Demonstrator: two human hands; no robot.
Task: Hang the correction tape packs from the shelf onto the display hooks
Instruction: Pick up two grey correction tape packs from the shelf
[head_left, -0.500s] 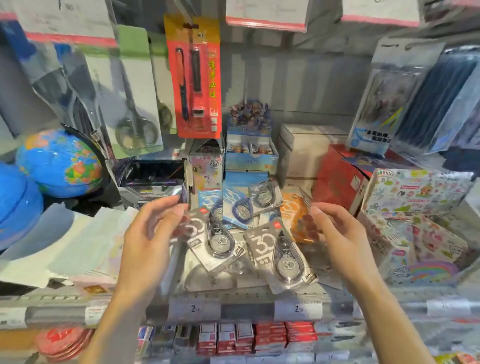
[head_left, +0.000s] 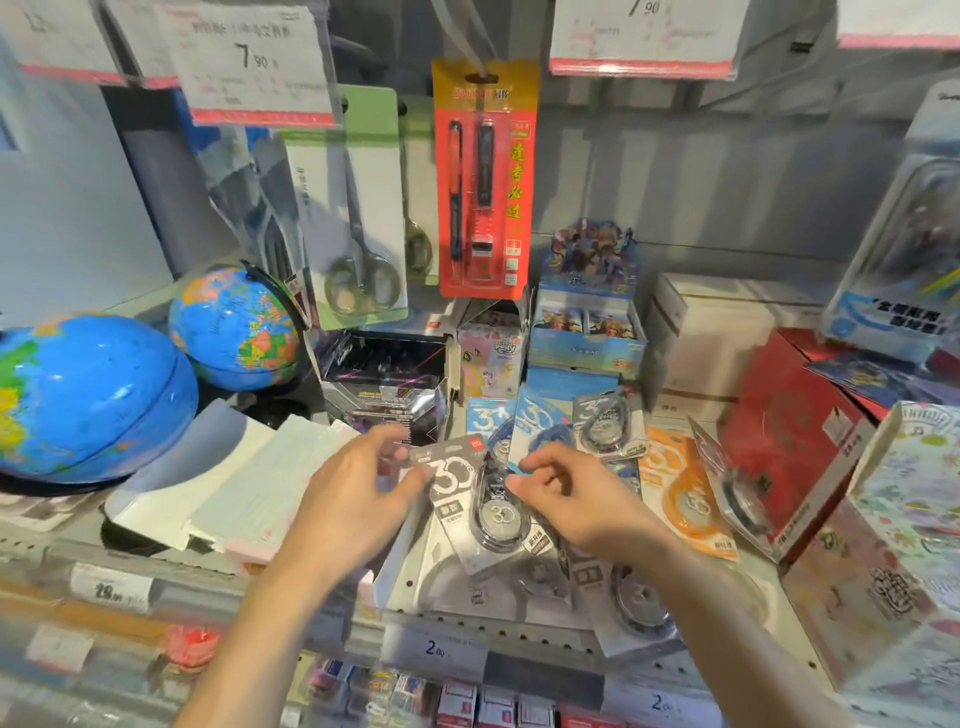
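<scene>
A single grey correction tape pack (head_left: 467, 499) is now being pinched at both edges by the left hand (head_left: 358, 499) and right hand (head_left: 571, 499), fingers curled, lifted clear of the shelf (head_left: 498, 631) pile since a moment ago, readying it for the display hooks.

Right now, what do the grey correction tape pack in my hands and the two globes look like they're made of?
Grey correction tape pack: seems a printed card backing under a clear glossy plastic blister, since glare shows over the round dispenser; both the left hand and right hand pinch it. Globes: likely hard glossy plastic, judging by bright highlights, though coated paper over a shell is possible.
</scene>
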